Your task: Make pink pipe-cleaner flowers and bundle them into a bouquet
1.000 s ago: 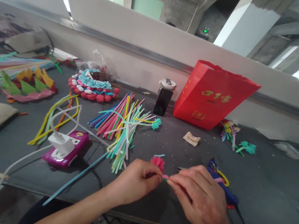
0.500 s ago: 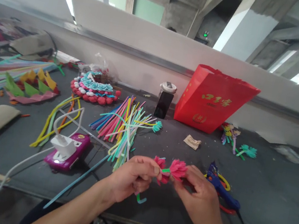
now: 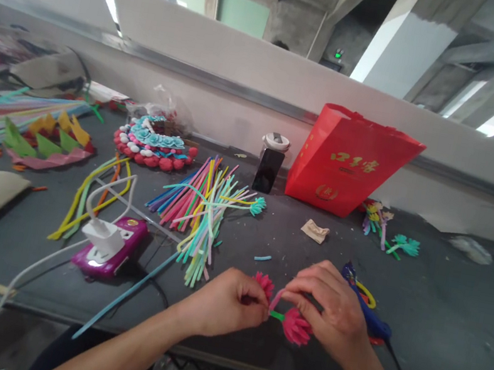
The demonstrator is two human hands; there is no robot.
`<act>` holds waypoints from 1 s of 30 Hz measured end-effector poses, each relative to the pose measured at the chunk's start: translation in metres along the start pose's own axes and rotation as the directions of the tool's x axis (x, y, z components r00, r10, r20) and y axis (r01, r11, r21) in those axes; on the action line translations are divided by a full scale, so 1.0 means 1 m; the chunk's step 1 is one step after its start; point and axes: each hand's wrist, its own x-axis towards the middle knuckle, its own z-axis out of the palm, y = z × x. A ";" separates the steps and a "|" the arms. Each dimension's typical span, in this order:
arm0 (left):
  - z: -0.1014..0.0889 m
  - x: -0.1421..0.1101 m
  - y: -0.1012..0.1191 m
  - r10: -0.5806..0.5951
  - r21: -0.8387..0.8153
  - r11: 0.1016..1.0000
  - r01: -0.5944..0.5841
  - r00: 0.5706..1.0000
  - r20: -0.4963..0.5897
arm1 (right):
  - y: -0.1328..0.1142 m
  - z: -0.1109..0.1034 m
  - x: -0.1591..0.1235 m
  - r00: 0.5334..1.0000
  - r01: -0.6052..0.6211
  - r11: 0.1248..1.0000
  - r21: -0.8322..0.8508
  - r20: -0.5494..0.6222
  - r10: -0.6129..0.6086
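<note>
Near the table's front edge, my left hand [image 3: 228, 306] is closed in a pinch on the green stem of a pink craft flower. That pink flower [image 3: 297, 326] points to the right, its stem [image 3: 276, 315] showing between the hand and the petals. A second pink flower [image 3: 264, 282] pokes up behind my left fingers; how it is held is hidden. Between thumb and finger, my right hand [image 3: 333, 308] pinches a thin pink strip [image 3: 276, 298] rising from the left fingertips. Just right of that hand lies a blue glue gun [image 3: 370, 312] with a black cord, partly covered.
Colourful pipe cleaners [image 3: 205, 203] lie in a pile left of centre, with a teal flower [image 3: 258, 206] beside them. A purple power socket [image 3: 107, 250] has a white plug and cable. A red paper bag [image 3: 350, 165] and a dark tumbler [image 3: 269, 166] stand at the back.
My right hand has moved from the pink flower head to a pink strip. The flower has come down and tilted. A small blue piece now shows fully on the table.
</note>
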 end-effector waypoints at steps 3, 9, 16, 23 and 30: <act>0.000 0.000 0.002 -0.003 0.019 1.000 0.003 1.000 0.001 | 0.001 -0.003 0.000 1.000 -0.025 0.999 0.031 -0.001 0.025; 0.000 -0.002 0.004 0.074 0.090 0.993 -0.075 0.997 0.015 | 0.004 -0.006 0.000 0.997 -0.072 0.995 0.064 0.014 0.071; 0.007 0.003 -0.011 0.090 0.220 0.975 -0.037 0.967 -0.238 | -0.012 -0.005 0.004 0.997 -0.027 0.999 -0.024 0.067 0.028; 0.000 0.013 -0.008 -0.235 -0.457 0.889 0.017 0.874 -0.426 | -0.038 0.017 0.000 0.998 0.034 0.985 -0.170 -0.048 -0.043; -0.012 0.009 -0.012 -0.243 -0.788 0.613 0.060 0.963 -0.116 | -0.022 0.023 -0.005 0.972 -0.231 0.973 0.009 -0.045 0.231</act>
